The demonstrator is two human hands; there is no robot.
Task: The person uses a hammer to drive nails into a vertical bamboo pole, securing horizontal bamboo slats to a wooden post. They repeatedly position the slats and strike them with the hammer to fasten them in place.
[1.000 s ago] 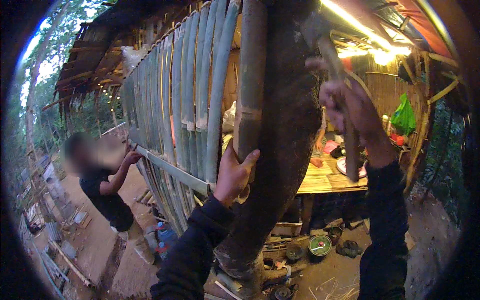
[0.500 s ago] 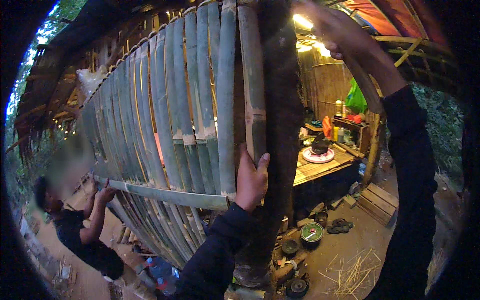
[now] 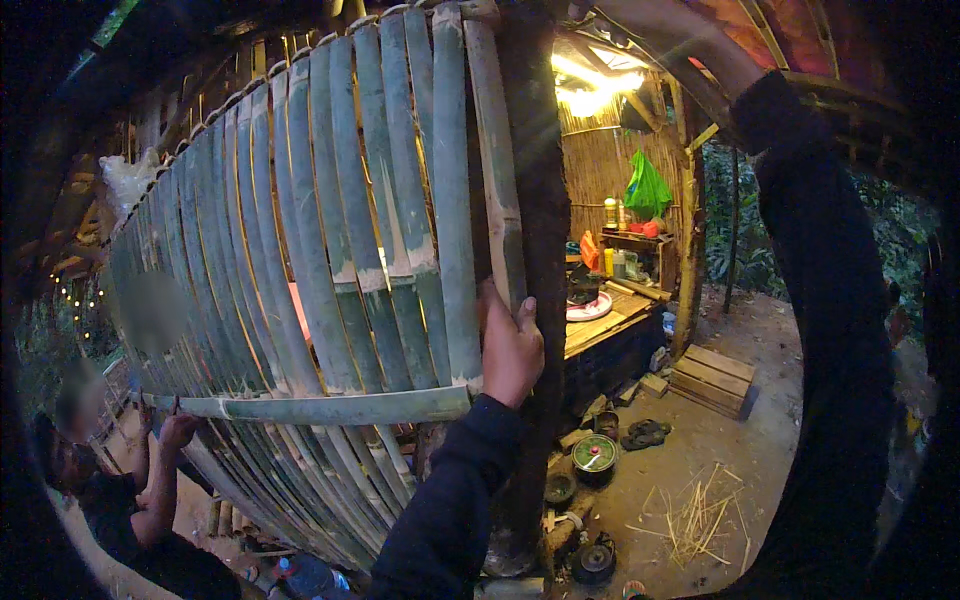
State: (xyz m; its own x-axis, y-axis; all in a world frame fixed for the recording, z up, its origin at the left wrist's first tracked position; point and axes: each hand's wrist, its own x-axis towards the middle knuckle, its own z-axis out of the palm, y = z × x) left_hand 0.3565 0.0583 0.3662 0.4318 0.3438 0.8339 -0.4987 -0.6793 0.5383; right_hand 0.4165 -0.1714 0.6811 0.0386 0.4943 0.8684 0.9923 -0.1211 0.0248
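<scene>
My left hand [image 3: 512,348] is wrapped round the lower end of an upright split-bamboo slat [image 3: 497,170], beside a dark wooden post [image 3: 543,240]. To its left stands a wall of green bamboo slats [image 3: 320,220]. A horizontal bamboo strip [image 3: 345,408] crosses this wall, its right end just below and left of my left hand. My right hand [image 3: 690,35] is raised at the upper right, near the top of the post; it is blurred, and its fingers and anything in them cannot be made out.
At the lower left, a person [image 3: 140,510] grips the strip's far end. Right of the post are a bamboo platform [image 3: 607,330], a green bag [image 3: 649,187], a wooden crate [image 3: 710,380], a lidded pot [image 3: 595,455], a kettle-like dark pot [image 3: 594,560] and scattered straw [image 3: 700,520].
The view has shifted, showing more of the shelter's right side. My raised right hand has moved up toward the top edge. My left hand keeps its hold on the slat.
</scene>
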